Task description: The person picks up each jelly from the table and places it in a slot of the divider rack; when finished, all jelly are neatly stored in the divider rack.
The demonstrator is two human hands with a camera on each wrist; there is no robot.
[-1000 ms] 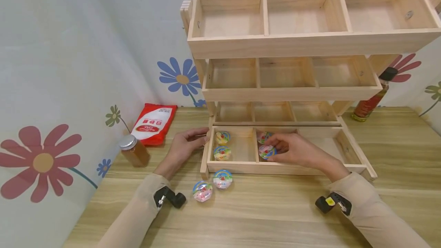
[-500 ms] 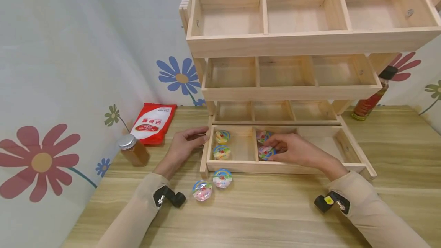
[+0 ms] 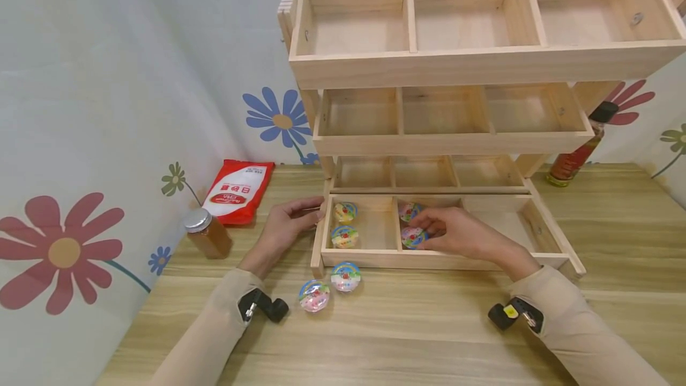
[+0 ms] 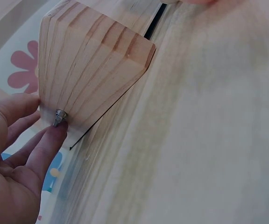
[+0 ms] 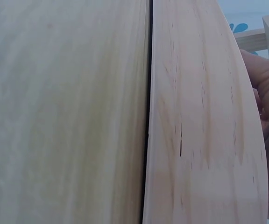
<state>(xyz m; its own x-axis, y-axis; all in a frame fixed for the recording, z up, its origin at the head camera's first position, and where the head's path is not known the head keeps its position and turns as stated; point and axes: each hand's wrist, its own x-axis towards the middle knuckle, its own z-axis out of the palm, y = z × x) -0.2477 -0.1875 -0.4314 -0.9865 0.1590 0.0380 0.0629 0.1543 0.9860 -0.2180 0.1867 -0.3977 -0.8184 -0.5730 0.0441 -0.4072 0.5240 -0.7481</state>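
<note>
My right hand point(image 3: 463, 234) reaches into the middle compartment of the bottom tray of a wooden shelf rack point(image 3: 445, 262). Its thumb and fingers pinch a small jelly cup point(image 3: 412, 237) with a blue and pink lid, low in the compartment. Just behind it lies another pink-lidded jelly cup point(image 3: 409, 211), partly covered by the fingers. The right wrist view shows mostly the tray's front board point(image 5: 200, 116), which hides the held cup. My left hand point(image 3: 286, 228) rests fingertips on the rack's left side; the left wrist view has them beside a metal bolt point(image 4: 60, 116).
Two yellow-lidded jelly cups point(image 3: 345, 236) lie in the left compartment. Two more cups, one pink-lidded jelly cup point(image 3: 314, 295), sit on the table before the rack. A red-white packet point(image 3: 239, 192) and a lidded jar point(image 3: 209, 235) stand left; a dark-capped bottle point(image 3: 576, 153) right.
Both hands keep nearly the same places, and the right hand stays on the jelly cup in the middle compartment. The head view has shifted very slightly.
</note>
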